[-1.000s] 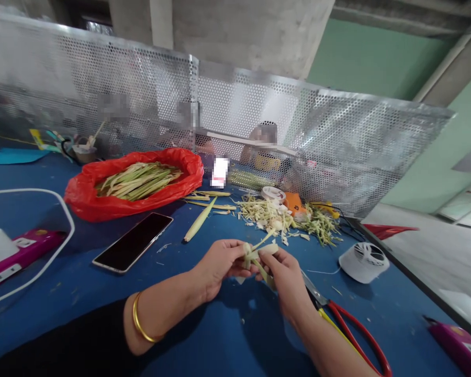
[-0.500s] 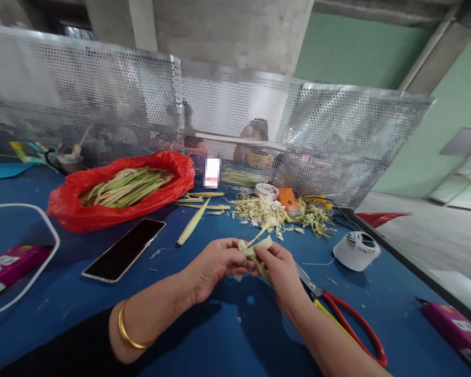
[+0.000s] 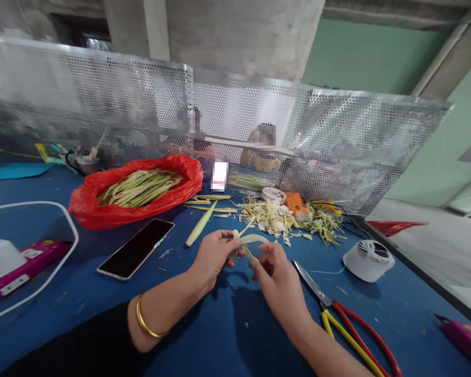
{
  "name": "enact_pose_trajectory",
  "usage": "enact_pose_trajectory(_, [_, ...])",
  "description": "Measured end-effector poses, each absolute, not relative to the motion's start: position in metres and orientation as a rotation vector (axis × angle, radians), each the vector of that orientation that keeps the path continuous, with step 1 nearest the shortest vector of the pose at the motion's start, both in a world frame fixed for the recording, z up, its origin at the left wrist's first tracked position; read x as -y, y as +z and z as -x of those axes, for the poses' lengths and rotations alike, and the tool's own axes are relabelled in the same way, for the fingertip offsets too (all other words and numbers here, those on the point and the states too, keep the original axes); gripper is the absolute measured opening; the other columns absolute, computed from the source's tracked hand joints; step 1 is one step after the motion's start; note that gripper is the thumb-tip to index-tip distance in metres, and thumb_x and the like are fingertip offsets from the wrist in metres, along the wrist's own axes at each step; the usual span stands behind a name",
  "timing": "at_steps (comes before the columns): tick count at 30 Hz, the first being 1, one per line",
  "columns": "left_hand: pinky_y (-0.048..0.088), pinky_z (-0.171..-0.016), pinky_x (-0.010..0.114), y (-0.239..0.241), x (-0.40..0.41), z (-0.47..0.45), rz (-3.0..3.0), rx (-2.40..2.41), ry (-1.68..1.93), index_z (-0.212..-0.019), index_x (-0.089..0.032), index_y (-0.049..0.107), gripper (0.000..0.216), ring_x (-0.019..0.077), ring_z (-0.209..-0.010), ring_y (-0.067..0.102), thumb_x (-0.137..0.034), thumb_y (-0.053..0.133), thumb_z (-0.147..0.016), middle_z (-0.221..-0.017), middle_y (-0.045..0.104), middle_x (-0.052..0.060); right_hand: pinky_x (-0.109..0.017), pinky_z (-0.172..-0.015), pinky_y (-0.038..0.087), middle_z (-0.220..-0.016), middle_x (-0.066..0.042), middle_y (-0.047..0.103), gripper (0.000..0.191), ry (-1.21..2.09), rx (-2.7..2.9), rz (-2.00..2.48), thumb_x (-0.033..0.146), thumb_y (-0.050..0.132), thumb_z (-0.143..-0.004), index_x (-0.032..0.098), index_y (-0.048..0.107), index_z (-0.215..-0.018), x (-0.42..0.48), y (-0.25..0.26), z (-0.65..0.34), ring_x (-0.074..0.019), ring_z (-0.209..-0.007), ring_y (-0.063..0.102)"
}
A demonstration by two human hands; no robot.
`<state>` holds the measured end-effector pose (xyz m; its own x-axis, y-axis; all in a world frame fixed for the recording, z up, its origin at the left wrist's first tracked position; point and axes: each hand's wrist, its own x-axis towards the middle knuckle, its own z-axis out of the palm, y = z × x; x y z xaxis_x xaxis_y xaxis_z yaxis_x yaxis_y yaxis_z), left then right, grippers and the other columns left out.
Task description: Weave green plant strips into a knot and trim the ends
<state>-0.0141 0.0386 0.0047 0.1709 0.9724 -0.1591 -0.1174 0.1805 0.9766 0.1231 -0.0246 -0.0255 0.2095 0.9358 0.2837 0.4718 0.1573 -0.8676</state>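
The left hand, below a gold bangle, pinches the leaf strips where they cross in a small fold; thumb and fingertips are closed on it. The right hand has its thumb and fingers curled in, closed at the end of the lower strip. The leaf strips are between the two hands, raised above the blue table. A second strip arcs toward the right forefinger; a thin end points up and away.

Right of the right hand lie the scissors, with one red and one yellow handle. A purple power strip is at the right edge; another, with a white plug, is at the left. A phone lies flat left of the hands. The white spool stands to the right, its thread loose on the table.

Beyond are a rolled leaf, a pile of scraps, a tape roll and a red bag holding long leaves. A perforated screen stands behind, with people partly visible through it.
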Motion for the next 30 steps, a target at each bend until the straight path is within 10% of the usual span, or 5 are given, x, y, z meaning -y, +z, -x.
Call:
enact_pose_trajectory(11, [0.033, -0.035, 0.017, 0.008, -0.034, 0.013, -1.248, -1.064, 0.897, -0.077, -0.014, 0.064, 0.017, 0.0106, -0.043, 0.052, -0.014, 0.065, -0.06, -0.05, 0.061, -0.002, -0.031, -0.085, 0.052, -0.101, -0.004, 0.07, 0.047, 0.67, 1.705, 1.119, 0.004, 0.053, -0.07, 0.02, 0.059, -0.115, 0.028, 0.005, -0.128, -0.0171, -0.092, 0.067])
enact_pose_trajectory(16, [0.031, -0.035, 0.017, 0.011, -0.03, 0.013, -1.267, -1.058, 0.836, -0.077, -0.012, 0.069, 0.016, 0.0107, -0.046, 0.054, -0.016, 0.066, -0.061, -0.054, 0.062, 0.0, -0.027, -0.069, 0.051, -0.082, -0.003, 0.071, 0.019, 0.414, 1.75, 1.182, 0.017, 0.051, -0.086, 0.021, 0.067, -0.096, 0.026, 0.006, -0.137, -0.0165, -0.076, 0.066])
enact_pose_trajectory(22, [0.031, -0.036, 0.017, 0.011, -0.025, 0.012, -1.323, -1.0, 0.69, -0.076, -0.013, 0.072, 0.016, 0.0108, -0.047, 0.055, -0.018, 0.065, -0.062, -0.053, 0.06, 0.0, -0.023, -0.057, 0.039, -0.068, -0.001, 0.06, 0.027, -0.079, 1.728, 1.454, 0.029, 0.048, -0.09, 0.021, 0.056, -0.065, 0.019, -0.002, -0.145, -0.0145, -0.063, 0.055])
enact_pose_trajectory(30, [0.032, -0.038, 0.017, 0.007, -0.021, 0.011, -1.252, -0.857, 0.651, -0.081, -0.013, 0.071, 0.022, 0.0098, -0.054, 0.057, -0.028, 0.071, -0.064, -0.074, 0.065, 0.003, -0.024, -0.048, 0.019, -0.05, 0.004, 0.045, 0.032, 0.066, 1.64, 1.837, 0.036, 0.044, -0.088, 0.022, 0.038, -0.059, 0.014, -0.01, -0.143, -0.0129, -0.049, 0.039])
